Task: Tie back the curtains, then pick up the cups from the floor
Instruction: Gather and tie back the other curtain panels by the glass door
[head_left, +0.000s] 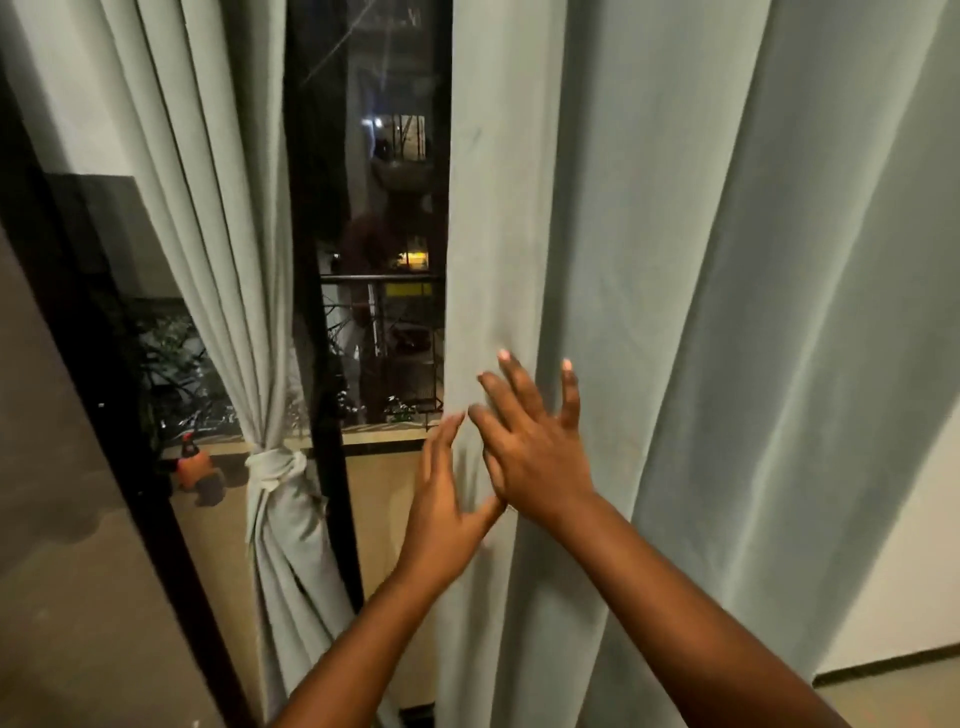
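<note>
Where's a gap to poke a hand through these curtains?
Between the tied curtain and the loose curtain there is an open strip, though window glass is behind it. At the loose curtain's edge it is crowded: left hand and right hand overlap there.

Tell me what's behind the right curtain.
The right curtain hides whatever is behind it. Beside its left edge only dark window glass and a railing show.
</note>
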